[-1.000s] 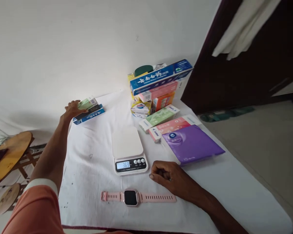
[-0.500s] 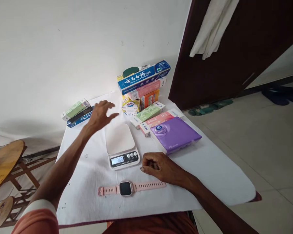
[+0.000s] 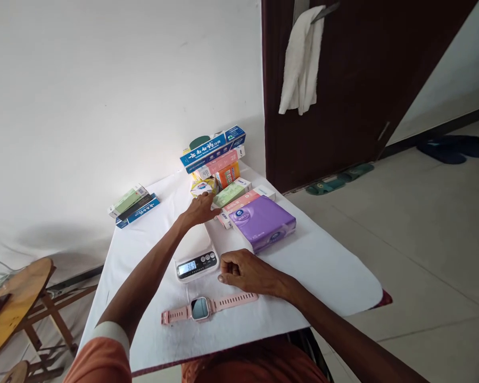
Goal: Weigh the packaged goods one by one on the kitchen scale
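Observation:
My left hand (image 3: 199, 210) reaches over the far end of the white digital scale (image 3: 197, 263), fingers stretched and thumb apart, holding nothing that I can see. It is close to a yellow box (image 3: 203, 187) and a green-and-white carton (image 3: 235, 192); whether it touches either I cannot tell. My right hand (image 3: 249, 272) rests on the table just right of the scale, its fingers curled in a loose fist with nothing visible in them. The scale's lit display reads 363. A pink-strapped smartwatch (image 3: 200, 308) lies flat in front of the scale.
A purple tissue pack (image 3: 263, 221) lies beside a pink carton (image 3: 243, 200). Behind are a blue toothpaste box (image 3: 211, 151) and an orange box (image 3: 227, 175), stacked with others. Several boxes (image 3: 133, 207) sit at the left edge. A wooden stool (image 3: 19, 298) stands left of the table.
My left hand has moved right, from near the left-hand boxes to beside the yellow and green boxes. My right hand stays by the scale. The camera view has shifted.

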Action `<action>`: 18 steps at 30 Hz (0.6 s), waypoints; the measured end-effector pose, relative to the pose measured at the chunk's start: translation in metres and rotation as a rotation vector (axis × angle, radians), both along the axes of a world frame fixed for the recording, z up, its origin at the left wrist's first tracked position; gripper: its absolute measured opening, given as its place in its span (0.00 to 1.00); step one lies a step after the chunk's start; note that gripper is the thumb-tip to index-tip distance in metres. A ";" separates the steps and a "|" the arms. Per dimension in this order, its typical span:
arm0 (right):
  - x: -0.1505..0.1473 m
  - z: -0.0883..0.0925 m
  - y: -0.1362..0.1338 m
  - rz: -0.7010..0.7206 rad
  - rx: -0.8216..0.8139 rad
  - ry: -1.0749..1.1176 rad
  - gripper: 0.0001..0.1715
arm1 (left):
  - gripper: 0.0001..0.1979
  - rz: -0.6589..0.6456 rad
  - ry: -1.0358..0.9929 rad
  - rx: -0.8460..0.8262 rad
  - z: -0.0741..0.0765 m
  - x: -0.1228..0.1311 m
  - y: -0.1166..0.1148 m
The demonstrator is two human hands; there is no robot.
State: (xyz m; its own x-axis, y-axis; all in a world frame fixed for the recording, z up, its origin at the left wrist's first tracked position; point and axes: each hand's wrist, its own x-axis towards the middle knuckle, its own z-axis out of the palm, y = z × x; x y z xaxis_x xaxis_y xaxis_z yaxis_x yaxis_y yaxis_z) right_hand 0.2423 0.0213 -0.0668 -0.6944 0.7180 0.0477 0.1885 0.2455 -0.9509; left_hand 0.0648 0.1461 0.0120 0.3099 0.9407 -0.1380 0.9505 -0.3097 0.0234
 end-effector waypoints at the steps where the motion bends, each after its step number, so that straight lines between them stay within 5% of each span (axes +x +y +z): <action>1: 0.000 0.000 0.000 0.003 -0.001 0.000 0.08 | 0.26 0.009 -0.004 -0.018 0.000 0.000 0.002; 8: 0.002 0.000 0.001 0.018 -0.036 -0.005 0.08 | 0.24 -0.098 0.034 0.195 -0.004 0.020 -0.021; 18: 0.003 0.005 0.000 0.022 0.004 -0.022 0.09 | 0.20 -0.135 0.197 -0.019 0.007 0.037 -0.041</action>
